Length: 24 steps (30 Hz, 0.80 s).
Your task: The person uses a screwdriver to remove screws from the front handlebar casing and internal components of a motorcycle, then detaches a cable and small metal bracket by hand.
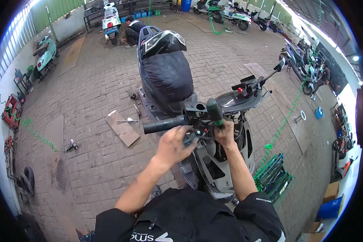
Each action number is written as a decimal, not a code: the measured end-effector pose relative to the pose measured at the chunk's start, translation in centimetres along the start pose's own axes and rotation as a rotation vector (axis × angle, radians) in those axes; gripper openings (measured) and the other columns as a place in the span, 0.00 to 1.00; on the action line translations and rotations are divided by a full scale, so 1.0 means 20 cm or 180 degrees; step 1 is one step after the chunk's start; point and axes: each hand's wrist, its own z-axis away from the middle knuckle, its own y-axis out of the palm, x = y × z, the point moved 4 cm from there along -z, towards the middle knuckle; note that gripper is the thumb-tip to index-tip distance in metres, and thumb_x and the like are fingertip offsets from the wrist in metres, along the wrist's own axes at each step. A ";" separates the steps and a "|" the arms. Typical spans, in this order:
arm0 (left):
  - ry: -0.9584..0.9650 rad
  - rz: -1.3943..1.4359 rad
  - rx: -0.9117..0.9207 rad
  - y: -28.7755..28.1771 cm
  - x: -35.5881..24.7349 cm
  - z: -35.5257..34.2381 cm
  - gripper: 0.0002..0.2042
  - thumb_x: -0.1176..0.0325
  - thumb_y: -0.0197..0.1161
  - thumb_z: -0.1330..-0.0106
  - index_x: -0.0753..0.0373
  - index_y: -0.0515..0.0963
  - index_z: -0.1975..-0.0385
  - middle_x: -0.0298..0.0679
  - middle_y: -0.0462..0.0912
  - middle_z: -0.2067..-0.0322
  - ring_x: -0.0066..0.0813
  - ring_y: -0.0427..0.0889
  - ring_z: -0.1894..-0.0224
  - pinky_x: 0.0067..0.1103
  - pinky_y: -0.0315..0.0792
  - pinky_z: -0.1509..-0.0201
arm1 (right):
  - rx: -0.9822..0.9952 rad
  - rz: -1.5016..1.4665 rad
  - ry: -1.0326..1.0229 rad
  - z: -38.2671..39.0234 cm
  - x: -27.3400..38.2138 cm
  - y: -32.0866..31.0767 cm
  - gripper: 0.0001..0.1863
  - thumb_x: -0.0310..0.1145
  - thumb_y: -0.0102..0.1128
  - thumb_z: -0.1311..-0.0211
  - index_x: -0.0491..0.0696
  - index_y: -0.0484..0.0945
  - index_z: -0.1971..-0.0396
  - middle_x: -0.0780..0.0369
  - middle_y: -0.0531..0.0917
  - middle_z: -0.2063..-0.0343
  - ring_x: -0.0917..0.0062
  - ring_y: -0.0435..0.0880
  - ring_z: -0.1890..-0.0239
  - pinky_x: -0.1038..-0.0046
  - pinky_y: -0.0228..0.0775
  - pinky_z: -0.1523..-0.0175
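Observation:
In front of me stands a scooter with its handlebar partly opened up, a black rubber grip [165, 124] pointing left. My right hand [225, 134] is closed around the lower part of a screwdriver [215, 110] with a thick green-and-black handle, at the middle of the handlebar; its tip is hidden. Just below the inner end of the grip, my left hand [174, 145] hovers with thumb and fingers apart, slightly blurred, beside the exposed switch parts and wires [198, 132]. Nothing shows in it. The scooter's seat [168, 76] wears a dark cloth cover.
A cardboard piece [123, 128] with tools beside it lies left of the scooter. Farther left is an air gun [72, 145] on a green coiled hose. A green tool rack [275, 177] stands at right. Another person [134, 30] crouches by a white scooter [110, 22].

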 end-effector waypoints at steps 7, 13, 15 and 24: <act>0.0178 -0.0537 0.0110 0.21 0.00 -0.08 0.20 0.60 0.65 0.51 0.68 0.73 0.64 0.44 0.76 0.75 0.39 0.77 0.73 0.27 0.72 0.67 | -0.0303 -0.0117 -0.0438 0.00 0.02 -0.01 0.12 0.26 0.60 0.60 0.44 0.79 0.70 0.56 0.79 0.77 0.61 0.78 0.75 0.68 0.68 0.70; 0.0296 -0.0684 -0.0139 0.24 0.00 -0.08 0.18 0.64 0.67 0.55 0.67 0.75 0.66 0.43 0.76 0.77 0.39 0.77 0.74 0.27 0.71 0.71 | 0.0057 -0.0083 -0.0265 0.00 0.02 -0.04 0.11 0.27 0.61 0.58 0.44 0.78 0.70 0.54 0.79 0.77 0.60 0.77 0.74 0.68 0.67 0.70; 0.0301 -0.0642 -0.0193 0.24 0.01 -0.07 0.17 0.64 0.67 0.55 0.67 0.75 0.66 0.43 0.77 0.77 0.39 0.77 0.74 0.28 0.71 0.71 | 0.0236 -0.0076 -0.0128 -0.02 0.05 -0.05 0.10 0.26 0.60 0.58 0.44 0.78 0.71 0.54 0.78 0.78 0.60 0.77 0.74 0.68 0.67 0.70; -0.0078 -0.0293 -0.0222 0.24 0.01 -0.07 0.15 0.67 0.65 0.54 0.62 0.76 0.66 0.43 0.79 0.74 0.40 0.79 0.71 0.28 0.72 0.67 | 0.0185 0.0258 -0.0022 -0.01 0.11 -0.10 0.11 0.25 0.60 0.59 0.42 0.75 0.70 0.53 0.77 0.75 0.59 0.75 0.71 0.66 0.67 0.65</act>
